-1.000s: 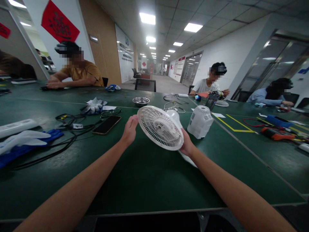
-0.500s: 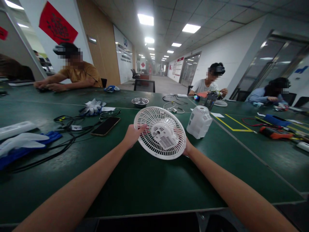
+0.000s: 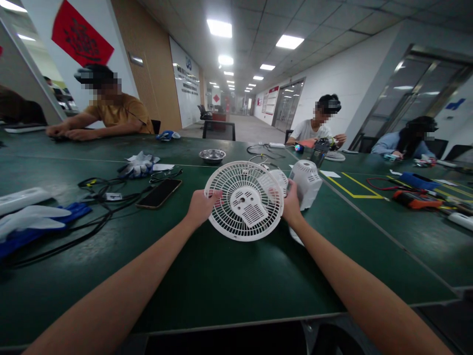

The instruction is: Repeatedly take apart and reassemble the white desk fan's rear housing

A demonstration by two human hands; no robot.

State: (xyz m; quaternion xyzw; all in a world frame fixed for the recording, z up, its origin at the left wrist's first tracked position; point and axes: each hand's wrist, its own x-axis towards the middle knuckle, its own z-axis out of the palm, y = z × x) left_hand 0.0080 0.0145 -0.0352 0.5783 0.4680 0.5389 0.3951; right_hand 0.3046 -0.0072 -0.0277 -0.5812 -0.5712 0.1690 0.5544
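Smooth and dark green, with a dull sheen, the surface [image 3: 229, 286] fills the head view's lower half. Above its middle tilts a round white grille [image 3: 248, 209] with fine spokes and a slotted hub. The left hand [image 3: 200, 207] pinches its rim, thumb in front. The right hand [image 3: 291, 203], half-curled, is at the opposite edge; its grip is partly hidden, so I cannot tell what it holds. Just beyond stands a boxy white housing [image 3: 309, 185]; farther back, a shiny metal bowl [image 3: 212, 160].

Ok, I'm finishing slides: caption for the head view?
Left hand grips a round white plastic slotted grille, right hand beside its rim, over a dark green table.
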